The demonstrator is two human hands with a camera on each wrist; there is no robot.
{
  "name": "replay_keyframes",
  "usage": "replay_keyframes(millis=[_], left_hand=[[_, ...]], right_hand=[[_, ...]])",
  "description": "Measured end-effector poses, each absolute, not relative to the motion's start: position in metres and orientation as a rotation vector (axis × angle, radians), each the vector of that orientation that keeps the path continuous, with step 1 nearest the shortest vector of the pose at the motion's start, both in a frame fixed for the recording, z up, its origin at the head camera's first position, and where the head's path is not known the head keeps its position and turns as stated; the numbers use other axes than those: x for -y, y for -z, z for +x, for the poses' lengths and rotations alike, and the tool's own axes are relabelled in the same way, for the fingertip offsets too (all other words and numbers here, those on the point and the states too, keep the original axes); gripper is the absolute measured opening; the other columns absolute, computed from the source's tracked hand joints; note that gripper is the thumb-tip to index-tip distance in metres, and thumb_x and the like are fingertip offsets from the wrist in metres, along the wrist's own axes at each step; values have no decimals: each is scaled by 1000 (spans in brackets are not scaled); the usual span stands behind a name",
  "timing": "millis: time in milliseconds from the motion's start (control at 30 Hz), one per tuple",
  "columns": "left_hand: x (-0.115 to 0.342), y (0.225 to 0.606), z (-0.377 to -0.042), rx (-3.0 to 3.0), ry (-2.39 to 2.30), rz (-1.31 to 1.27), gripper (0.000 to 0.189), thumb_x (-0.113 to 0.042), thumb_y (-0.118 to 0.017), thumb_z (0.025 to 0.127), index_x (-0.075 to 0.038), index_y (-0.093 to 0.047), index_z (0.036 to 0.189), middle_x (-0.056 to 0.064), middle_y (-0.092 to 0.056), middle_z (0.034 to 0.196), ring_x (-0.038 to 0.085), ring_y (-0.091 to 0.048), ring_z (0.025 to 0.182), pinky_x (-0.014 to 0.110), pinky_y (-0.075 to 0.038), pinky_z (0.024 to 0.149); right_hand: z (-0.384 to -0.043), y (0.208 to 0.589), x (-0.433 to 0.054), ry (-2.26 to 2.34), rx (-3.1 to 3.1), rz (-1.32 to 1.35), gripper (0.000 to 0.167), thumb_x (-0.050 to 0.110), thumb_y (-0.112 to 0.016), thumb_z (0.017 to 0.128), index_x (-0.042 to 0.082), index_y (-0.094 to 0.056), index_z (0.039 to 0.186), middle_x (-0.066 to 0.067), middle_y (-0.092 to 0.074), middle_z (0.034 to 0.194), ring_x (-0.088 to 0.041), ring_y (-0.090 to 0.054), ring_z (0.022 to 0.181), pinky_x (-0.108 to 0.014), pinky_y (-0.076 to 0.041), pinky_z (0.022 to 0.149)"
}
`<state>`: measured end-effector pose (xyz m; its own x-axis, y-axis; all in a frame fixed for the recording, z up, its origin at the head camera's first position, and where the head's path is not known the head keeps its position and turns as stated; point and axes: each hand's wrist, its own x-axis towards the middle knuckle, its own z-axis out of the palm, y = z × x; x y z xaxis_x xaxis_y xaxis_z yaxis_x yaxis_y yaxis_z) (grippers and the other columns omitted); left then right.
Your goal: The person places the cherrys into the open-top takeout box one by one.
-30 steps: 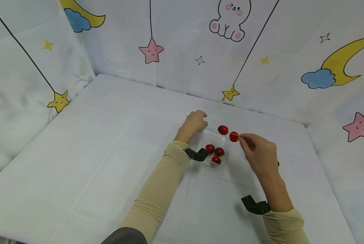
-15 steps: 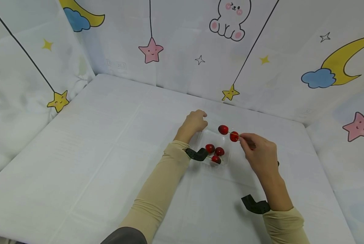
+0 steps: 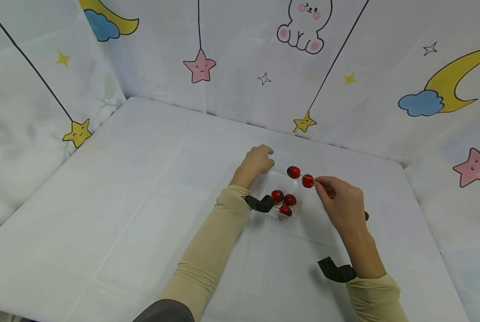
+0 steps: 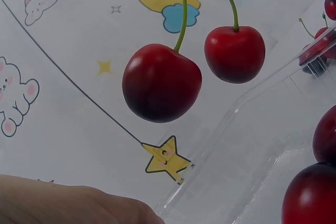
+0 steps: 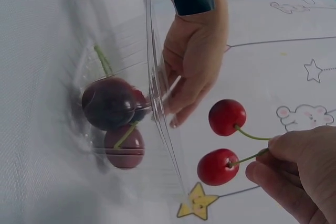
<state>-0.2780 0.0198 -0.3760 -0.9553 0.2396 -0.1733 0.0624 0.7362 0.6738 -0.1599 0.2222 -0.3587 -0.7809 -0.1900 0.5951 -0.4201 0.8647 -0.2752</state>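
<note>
My right hand (image 3: pixel 342 201) pinches the green stems of two red cherries (image 5: pixel 218 167), thumb against fingertips. The pair hangs in the air by the far right corner of a clear plastic box (image 3: pixel 270 181), above its rim level. Inside the box lie three dark red cherries (image 3: pixel 290 200), some with stems. At the box's far left rim is my left hand (image 3: pixel 257 162), fingers bent over the edge; in the right wrist view the left hand (image 5: pixel 193 61) grips that rim, partly seen through the plastic. Large in the left wrist view are the held cherries (image 4: pixel 161 83).
Several more cherries (image 4: pixel 317 45) lie on the table beyond the box; in the head view one dark cherry (image 3: pixel 366 216) peeks out behind my right wrist. White cloth covers the table (image 3: pixel 143 188). Behind rises a printed curtain (image 3: pixel 232 58).
The two held cherries shift very slightly with my right hand. My left hand and the box stay where they were.
</note>
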Motion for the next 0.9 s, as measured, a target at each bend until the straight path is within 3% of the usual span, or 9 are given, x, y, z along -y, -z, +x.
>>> replay_keyframes(millis=[100, 233, 900], left_hand=[[-20, 377, -279, -2691, -1032, 240, 42, -17, -52, 94, -12, -52, 136, 7, -60, 130, 20, -62, 97, 33, -51, 82], [-20, 376, -279, -2698, -1028, 246, 42, -16, -52, 93, -11, -53, 135, 7, -60, 130, 20, -61, 99, 33, -51, 82], [-20, 377, -279, -2695, -1028, 250, 42, -17, -51, 94, -12, -52, 135, 7, -60, 129, 20, -60, 102, 33, -51, 83]], right_hand=[[-160, 359, -221, -523, 2472, 437, 14, 7, -71, 83, -1, -70, 95, -15, -73, 87, -23, -70, 68, -19, -51, 65], [-160, 360, -221, -519, 2483, 435, 14, 7, -71, 83, -1, -70, 95, -15, -73, 86, -24, -69, 68, -38, -55, 62], [-163, 364, -221, -548, 2521, 394, 13, 3, -69, 84, -1, -70, 96, -17, -73, 86, -27, -69, 68, -42, -56, 63]])
